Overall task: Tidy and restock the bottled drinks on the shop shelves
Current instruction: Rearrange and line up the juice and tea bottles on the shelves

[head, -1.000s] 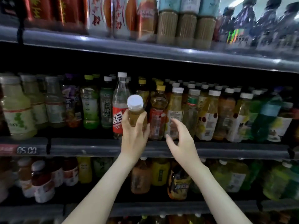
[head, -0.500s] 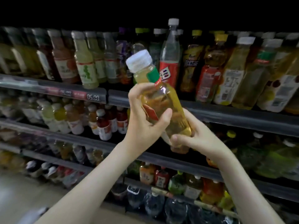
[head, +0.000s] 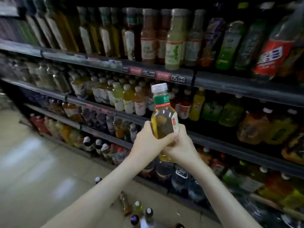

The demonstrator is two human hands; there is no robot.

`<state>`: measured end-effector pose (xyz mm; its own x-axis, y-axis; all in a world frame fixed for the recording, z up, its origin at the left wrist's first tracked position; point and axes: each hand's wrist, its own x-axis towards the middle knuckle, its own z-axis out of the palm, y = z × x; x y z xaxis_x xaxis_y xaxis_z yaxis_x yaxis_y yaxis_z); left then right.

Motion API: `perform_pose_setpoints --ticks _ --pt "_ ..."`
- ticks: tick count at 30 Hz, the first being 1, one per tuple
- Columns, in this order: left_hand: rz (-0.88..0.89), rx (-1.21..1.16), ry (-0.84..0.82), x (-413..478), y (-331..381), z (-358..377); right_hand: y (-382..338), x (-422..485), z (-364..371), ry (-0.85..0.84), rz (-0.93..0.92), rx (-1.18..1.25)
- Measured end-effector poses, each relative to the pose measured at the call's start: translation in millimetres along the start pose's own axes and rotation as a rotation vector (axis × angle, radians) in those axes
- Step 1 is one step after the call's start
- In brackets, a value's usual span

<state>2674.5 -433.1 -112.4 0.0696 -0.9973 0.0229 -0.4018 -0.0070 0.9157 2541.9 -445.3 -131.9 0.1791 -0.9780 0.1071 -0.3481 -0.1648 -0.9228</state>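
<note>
Your left hand [head: 148, 142] and right hand [head: 181, 146] both clamp the yellow bottle [head: 162, 119], upright before the shelves [head: 230, 86]; find its matching row (label facing out) before letting either hand go.

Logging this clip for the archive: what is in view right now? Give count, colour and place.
held bottle: one, amber drink, white cap, green-and-red neck band, upright before the shelves
shelves: several tiers, dark rails, across the frame
shelved bottles: too many to count, yellow, green, amber, red, on every tier
price tags: two clear, red with pale digits, upper rail
loose bottles: several, mixed caps, bottom edge
floor: beige, left
left hand: grips the bottle's body
right hand: grips its lower part
</note>
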Motion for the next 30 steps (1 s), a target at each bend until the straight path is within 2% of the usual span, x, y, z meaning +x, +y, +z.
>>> perform_pose_setpoints --ticks 2,4,7,10,13,19,22,26,30 --pt "-0.047 -0.063 0.038 2.3 -22.6 -47.3 -17.9 4.2 38.6 -0.121 -0.048 0.044" --pt "-0.077 -0.271 -0.011 6.2 -44.0 -91.0 -35.5 8.8 67.5 -0.224 -0.107 0.037" --pt "-0.113 -0.557 -0.127 12.3 -66.1 -141.0 -54.6 18.3 99.5 -0.278 -0.135 0.098" --pt "-0.088 -0.635 -0.203 22.1 -78.9 -176.2 -65.8 35.8 125.3 -0.312 -0.089 0.232" --pt "-0.022 -0.632 -0.235 40.2 -87.6 -200.9 -73.5 62.5 141.5 -0.368 -0.054 0.331" --pt "0.058 -0.650 -0.270 84.8 -93.2 -230.6 -80.0 126.7 158.7 -0.437 -0.105 0.289" --pt "0.066 -0.584 -0.258 112.7 -87.8 -244.9 -84.2 162.3 165.7 -0.467 -0.135 0.270" --pt "0.182 -0.335 -0.211 154.2 -78.2 -274.0 -90.9 205.9 181.8 -0.384 -0.203 0.238" --pt "0.361 -0.105 -0.139 196.0 -66.8 -307.7 -95.0 239.1 209.8 -0.227 -0.195 0.383"
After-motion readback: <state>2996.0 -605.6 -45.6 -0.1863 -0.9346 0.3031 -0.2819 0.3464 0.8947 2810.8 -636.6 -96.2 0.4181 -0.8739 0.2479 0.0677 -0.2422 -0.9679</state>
